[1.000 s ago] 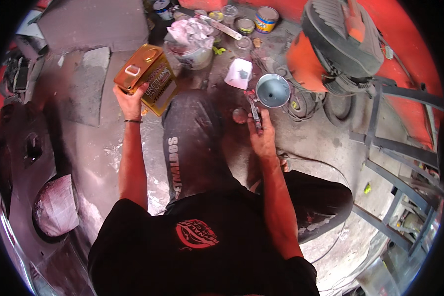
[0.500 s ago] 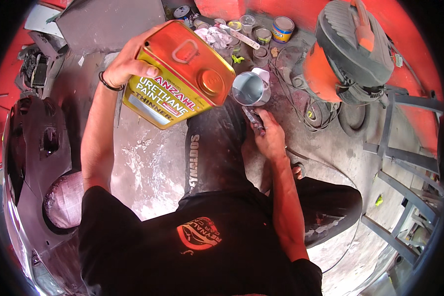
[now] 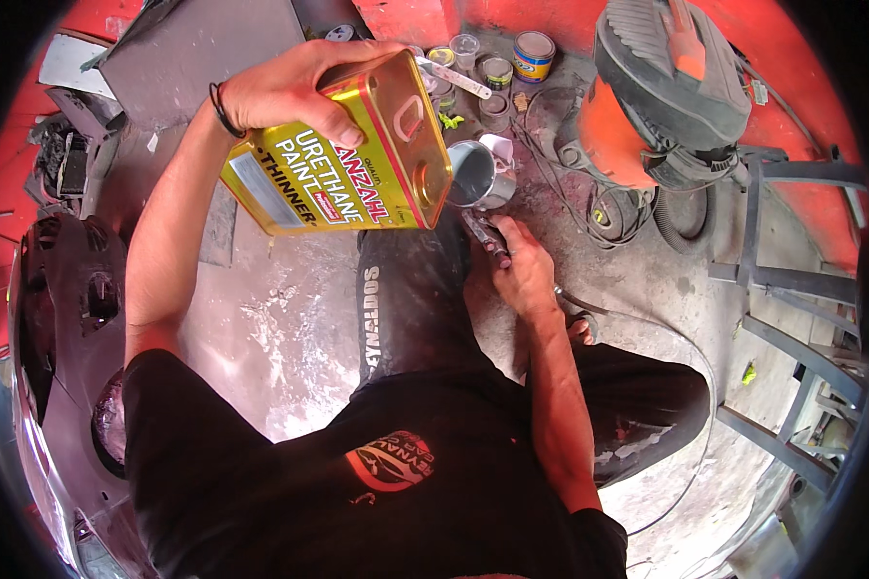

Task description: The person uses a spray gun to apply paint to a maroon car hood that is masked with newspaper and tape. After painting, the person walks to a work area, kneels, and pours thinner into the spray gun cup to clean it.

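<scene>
Left hand (image 3: 290,92) grips the big yellow tin can (image 3: 343,159), tilted (cap end low) right over the metal cup (image 3: 473,174) of the spray gun (image 3: 488,236), which the right hand (image 3: 523,270) clutches above the knee.

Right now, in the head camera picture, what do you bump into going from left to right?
Dark car bumper → left hand → yellow rectangular tin can → metal cup of the spray gun → right hand → orange and grey machine → grey metal frame.

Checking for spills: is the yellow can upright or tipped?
Tipped. The left hand holds the yellow can on its side, top corner leaning over the metal cup. Whether liquid flows, cannot tell.
</scene>
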`<control>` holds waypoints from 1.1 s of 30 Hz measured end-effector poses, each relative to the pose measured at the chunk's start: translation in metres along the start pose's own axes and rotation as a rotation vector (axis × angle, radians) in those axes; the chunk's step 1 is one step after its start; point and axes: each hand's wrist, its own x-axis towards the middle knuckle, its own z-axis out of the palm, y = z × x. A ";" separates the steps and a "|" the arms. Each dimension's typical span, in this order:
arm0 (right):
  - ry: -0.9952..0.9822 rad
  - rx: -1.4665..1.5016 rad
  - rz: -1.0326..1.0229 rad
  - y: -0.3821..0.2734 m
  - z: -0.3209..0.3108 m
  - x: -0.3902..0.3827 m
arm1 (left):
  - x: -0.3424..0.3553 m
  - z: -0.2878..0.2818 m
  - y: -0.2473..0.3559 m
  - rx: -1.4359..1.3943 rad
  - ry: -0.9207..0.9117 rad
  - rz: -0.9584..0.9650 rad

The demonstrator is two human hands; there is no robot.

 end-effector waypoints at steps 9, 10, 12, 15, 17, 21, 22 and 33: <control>-0.021 -0.023 0.019 -0.005 0.005 0.001 | 0.016 -0.003 0.017 0.068 -0.055 -0.070; -0.029 -0.021 0.014 -0.005 0.005 0.002 | 0.016 -0.004 0.017 0.056 -0.060 -0.059; -0.026 -0.025 0.014 -0.006 0.005 0.003 | 0.018 -0.004 0.018 0.050 -0.052 -0.046; -0.031 -0.030 0.031 -0.007 0.003 0.004 | 0.022 -0.004 0.023 0.067 -0.042 -0.086; -0.032 -0.025 0.037 -0.007 0.003 0.004 | 0.026 -0.004 0.030 0.064 -0.074 -0.168; -0.021 -0.019 0.023 -0.005 0.005 0.003 | 0.027 0.001 0.035 0.024 -0.073 -0.161; -0.019 -0.022 0.018 -0.004 0.007 0.003 | 0.028 0.001 0.035 0.017 -0.076 -0.161; -0.031 -0.018 0.048 -0.001 0.012 0.002 | 0.041 0.003 0.043 0.124 -0.147 -0.182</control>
